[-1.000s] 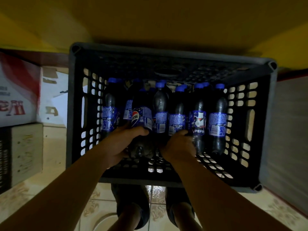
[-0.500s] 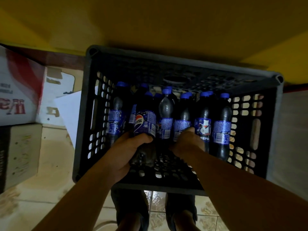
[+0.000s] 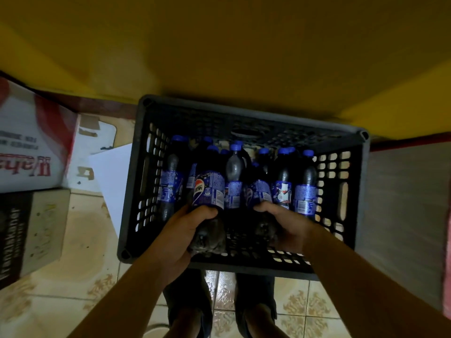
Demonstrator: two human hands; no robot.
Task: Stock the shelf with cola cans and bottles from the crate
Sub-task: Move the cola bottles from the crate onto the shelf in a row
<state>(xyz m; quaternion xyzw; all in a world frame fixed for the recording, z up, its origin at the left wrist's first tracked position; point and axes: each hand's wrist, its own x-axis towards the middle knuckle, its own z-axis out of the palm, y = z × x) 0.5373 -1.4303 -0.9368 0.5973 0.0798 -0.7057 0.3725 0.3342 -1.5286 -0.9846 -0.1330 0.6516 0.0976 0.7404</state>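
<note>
Bottles (image 3: 234, 181) in crate (image 3: 246, 111), boxes (image 3: 31, 152) left

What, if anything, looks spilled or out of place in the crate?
Nothing stands out. The two tilted bottles are held: logo bottle by the left hand, second bottle by the right hand. No spill in the crate.

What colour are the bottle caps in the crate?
Blue caps; head view shows them best.
</note>
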